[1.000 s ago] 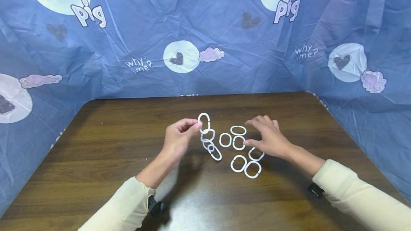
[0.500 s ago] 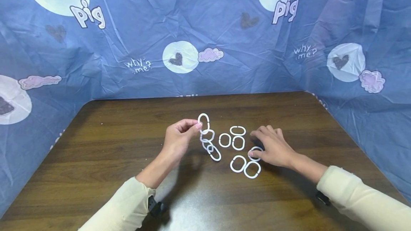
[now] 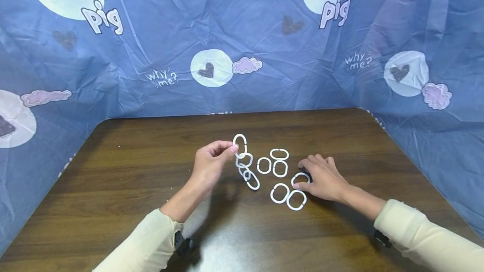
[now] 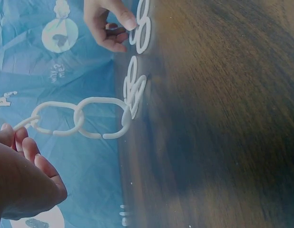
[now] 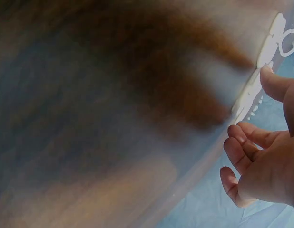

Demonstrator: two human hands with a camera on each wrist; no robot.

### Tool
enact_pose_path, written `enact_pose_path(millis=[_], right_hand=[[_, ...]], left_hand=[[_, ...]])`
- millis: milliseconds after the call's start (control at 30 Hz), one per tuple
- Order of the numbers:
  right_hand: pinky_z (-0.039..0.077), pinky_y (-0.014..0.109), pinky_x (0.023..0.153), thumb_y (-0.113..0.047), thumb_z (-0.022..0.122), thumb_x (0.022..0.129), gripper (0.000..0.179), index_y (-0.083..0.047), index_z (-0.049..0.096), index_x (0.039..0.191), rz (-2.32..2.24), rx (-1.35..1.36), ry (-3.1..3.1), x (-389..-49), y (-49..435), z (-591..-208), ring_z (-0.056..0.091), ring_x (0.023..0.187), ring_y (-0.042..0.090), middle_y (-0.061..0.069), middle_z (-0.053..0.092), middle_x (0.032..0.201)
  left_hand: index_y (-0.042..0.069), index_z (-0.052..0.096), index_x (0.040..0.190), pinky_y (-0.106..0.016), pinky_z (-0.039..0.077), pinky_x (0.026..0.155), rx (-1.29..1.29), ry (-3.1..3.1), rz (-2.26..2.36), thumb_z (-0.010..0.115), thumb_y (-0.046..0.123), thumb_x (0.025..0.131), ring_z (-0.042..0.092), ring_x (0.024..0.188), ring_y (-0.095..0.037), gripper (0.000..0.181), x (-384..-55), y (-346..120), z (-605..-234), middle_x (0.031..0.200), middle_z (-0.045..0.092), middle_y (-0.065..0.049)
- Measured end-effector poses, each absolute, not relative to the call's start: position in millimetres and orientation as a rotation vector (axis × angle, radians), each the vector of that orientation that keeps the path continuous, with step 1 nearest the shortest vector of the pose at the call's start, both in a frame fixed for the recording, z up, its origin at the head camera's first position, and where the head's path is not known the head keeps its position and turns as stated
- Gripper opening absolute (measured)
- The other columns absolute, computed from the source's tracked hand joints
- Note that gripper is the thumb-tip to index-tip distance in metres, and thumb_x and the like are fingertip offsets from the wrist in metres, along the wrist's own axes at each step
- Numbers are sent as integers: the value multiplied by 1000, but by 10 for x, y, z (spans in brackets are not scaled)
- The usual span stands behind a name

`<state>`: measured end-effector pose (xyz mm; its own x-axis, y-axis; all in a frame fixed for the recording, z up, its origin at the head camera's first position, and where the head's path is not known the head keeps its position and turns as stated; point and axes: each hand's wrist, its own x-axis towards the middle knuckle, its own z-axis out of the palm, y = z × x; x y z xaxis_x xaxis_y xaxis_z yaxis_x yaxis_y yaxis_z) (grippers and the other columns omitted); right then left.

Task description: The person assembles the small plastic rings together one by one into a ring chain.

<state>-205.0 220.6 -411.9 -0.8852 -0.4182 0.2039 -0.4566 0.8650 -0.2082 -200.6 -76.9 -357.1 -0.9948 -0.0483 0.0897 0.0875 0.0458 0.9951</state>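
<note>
My left hand (image 3: 209,165) pinches the top link (image 3: 240,135) of a short chain of white plastic C-shaped links between thumb and fingers. The chain (image 4: 102,100) hangs down from it, each oval hooked through its neighbour. On the table, right of the chain, lie several loose white links. My right hand (image 3: 326,179) is low over the rightmost loose link (image 3: 300,173), its thumb at the near left side and its fingers spread beyond the far side. In the right wrist view the thumb (image 5: 270,83) stands apart from the relaxed fingers, with pale links seen edge-on behind.
Three loose links, one of them a flat-lying oval (image 3: 279,150), sit close together beside the chain. Two more, including the nearest link (image 3: 296,209), touch in front. The brown wooden table (image 3: 151,179) ends at a blue printed cloth (image 3: 242,24) hung around it.
My right hand has moved right and toward me, from beside the middle loose links to the rightmost one. My left hand and the hanging chain have stayed nearly still.
</note>
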Motion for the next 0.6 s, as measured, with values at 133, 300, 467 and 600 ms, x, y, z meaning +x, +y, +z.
enact_pose_path(millis=[133, 300, 467, 600], right_hand=[[31, 42, 75, -42, 80, 74, 52, -4, 65, 107, 392, 674, -2886, -2050, 2198, -4146, 52, 90, 22, 5, 62, 98], [31, 42, 76, -38, 80, 75, 47, -1, 67, 103, 387, 667, -2870, -2034, 2183, -4146, 49, 85, 22, 4, 59, 90], [32, 43, 75, -33, 78, 78, 44, 1, 69, 103, 345, 675, -2884, -1993, 2164, -4128, 50, 87, 25, 8, 59, 92], [33, 44, 76, -34, 77, 79, 45, 2, 69, 106, 294, 687, -2895, -1967, 2154, -4115, 50, 89, 27, 9, 58, 93]], left_hand=[[0, 70, 94, -23, 46, 68, -37, -2200, -2099, 71, 12, 86, 58, 75, -13, 15, -2003, -774, -3572, 75, 64, 4], [-1, 70, 95, -23, 46, 69, -38, -2201, -2096, 71, 12, 86, 57, 73, -10, 15, -2003, -767, -3568, 75, 64, 4], [-1, 70, 94, -22, 45, 67, -40, -2206, -2099, 71, 12, 86, 56, 73, -10, 15, -2001, -757, -3569, 75, 63, 4], [-1, 70, 94, -22, 45, 67, -39, -2200, -2109, 71, 12, 86, 56, 73, -10, 15, -1999, -749, -3567, 75, 63, 4]])
